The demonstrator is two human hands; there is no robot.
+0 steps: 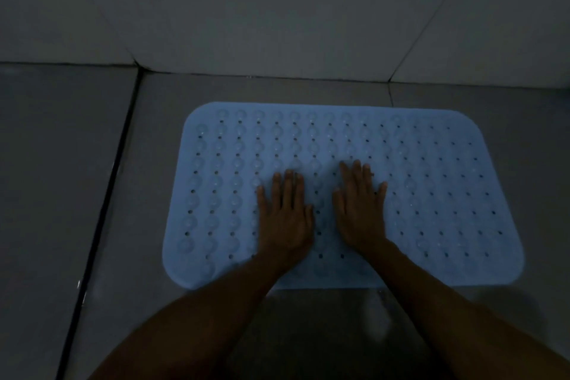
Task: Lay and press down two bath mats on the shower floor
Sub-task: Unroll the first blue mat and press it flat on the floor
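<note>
Both of your hands lie flat, fingers straight, side by side on the middle of the light blue bath mat (431, 179): left hand (285, 216), right hand (361, 210). The mat rests on the grey tiled shower floor (77, 163), near the wall (277, 9).

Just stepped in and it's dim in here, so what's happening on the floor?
A person is crouched over a pale blue rubber bath mat with rows of drain holes, lying flat on the grey tiled shower floor near the wall. The left hand and right hand both press palm-down, fingers straight, on the mat's middle. Only this one mat is in view; no second mat shows.
</note>
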